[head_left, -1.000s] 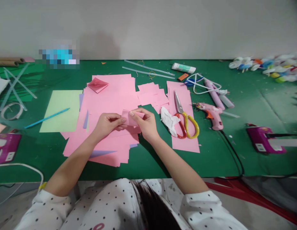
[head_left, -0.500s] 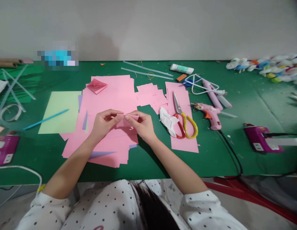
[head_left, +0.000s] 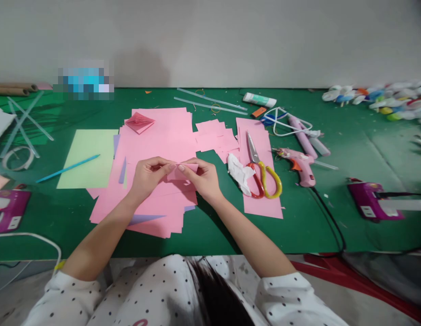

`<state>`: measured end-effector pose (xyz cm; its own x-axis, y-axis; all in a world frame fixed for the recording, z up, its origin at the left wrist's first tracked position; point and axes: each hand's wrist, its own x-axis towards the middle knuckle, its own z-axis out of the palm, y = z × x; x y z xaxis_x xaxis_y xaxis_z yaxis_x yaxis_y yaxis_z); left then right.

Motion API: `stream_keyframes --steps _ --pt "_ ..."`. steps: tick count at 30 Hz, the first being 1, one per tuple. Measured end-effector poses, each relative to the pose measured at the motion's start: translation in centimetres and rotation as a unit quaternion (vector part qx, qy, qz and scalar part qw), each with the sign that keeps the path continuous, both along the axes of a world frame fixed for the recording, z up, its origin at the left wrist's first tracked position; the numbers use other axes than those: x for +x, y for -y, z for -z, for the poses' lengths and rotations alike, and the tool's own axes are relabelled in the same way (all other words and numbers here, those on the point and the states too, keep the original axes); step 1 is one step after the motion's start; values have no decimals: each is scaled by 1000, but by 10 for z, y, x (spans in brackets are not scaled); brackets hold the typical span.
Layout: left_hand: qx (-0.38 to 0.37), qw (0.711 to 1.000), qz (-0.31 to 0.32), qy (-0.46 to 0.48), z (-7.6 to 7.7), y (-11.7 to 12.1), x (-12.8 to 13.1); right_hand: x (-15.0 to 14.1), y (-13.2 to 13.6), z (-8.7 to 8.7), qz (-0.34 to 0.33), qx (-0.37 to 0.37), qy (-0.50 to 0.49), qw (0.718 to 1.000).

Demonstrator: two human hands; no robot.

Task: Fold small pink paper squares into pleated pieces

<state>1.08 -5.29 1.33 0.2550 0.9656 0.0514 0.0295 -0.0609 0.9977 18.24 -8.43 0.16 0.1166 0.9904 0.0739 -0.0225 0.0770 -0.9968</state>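
Note:
Between my two hands is a small piece of pink paper (head_left: 178, 174), held above a stack of pink sheets (head_left: 159, 145). My left hand (head_left: 152, 175) pinches its left side with thumb and forefinger. My right hand (head_left: 202, 176) pinches the right side, the thumb lying along the top edge, which looks folded. Both hands are closed on the paper, and the fingers behind it are hidden. Beyond my left hand, a pleated, diamond-shaped pink paper (head_left: 139, 122) rests on the stack. Small pink pieces (head_left: 217, 138) lie past my right hand.
To the right, scissors (head_left: 258, 167) with red and yellow handles lie on a pink strip, beside a pink glue gun (head_left: 298, 164). A blue pencil (head_left: 68, 168) crosses a pale green sheet (head_left: 91, 149) on the left. Clear glue sticks (head_left: 210, 105) and a glue tube (head_left: 259, 99) are farther back.
The whole view has shifted slightly, with things on the table appearing a little farther right. Both hands keep their pinch on the small pink paper, barely moved.

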Motion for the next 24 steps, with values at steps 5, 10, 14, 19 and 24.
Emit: stream_keyframes --steps 5,10,14,19,24 --pt "-17 999 -16 33 3 -3 -1 0 0 1 -2 -32 -38 999" --pt "-11 1000 1 28 6 -5 -1 0 -1 7 -12 -47 -33 998" --pt "-20 1000 2 18 9 -5 -3 -1 -2 12 -14 -34 -20 999" --pt "-45 999 17 22 16 -6 -5 -4 -7 16 -33 -37 -35 998" --pt "7 1000 23 4 20 -8 -4 -5 -9 19 -28 -36 -7 999"
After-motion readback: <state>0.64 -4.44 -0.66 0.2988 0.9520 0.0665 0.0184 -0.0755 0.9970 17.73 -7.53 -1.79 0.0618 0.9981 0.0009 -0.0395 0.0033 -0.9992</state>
